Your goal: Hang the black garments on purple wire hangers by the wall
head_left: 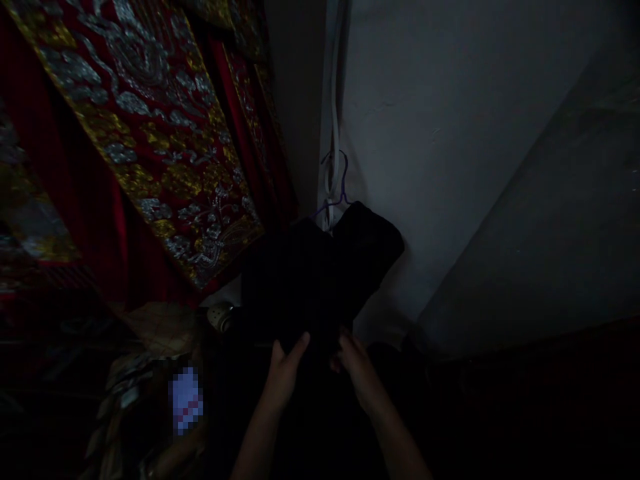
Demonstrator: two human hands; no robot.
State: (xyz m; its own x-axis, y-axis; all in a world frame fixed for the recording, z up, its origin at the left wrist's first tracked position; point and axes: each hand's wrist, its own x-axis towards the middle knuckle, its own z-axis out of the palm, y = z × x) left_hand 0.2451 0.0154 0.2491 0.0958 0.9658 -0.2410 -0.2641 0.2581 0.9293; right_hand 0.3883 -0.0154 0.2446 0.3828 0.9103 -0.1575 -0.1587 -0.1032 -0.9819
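The black garment (300,267) hangs in the middle of the view, its cloth matte and so dark that folds and seams sink into shadow; the shoulders slope softly, and one rounded flap juts right. The left hand (287,370) is at its lower front, thumb and a finger parted; the right hand (354,360) is just beside, fingers curled inward. Whether either pinches the cloth I cannot tell. Above, a thin purple hanger (344,181) hooks at a smooth white cord (335,100) running down the plain grey wall (430,147). To the left slants a red cloth (170,153) crusted with silver and gold embroidery in curling, cloudlike shapes. Below it are a rounded, perforated object (221,317) and a pale bluish patch (187,400) with a reddish band, pixelated beyond reading.
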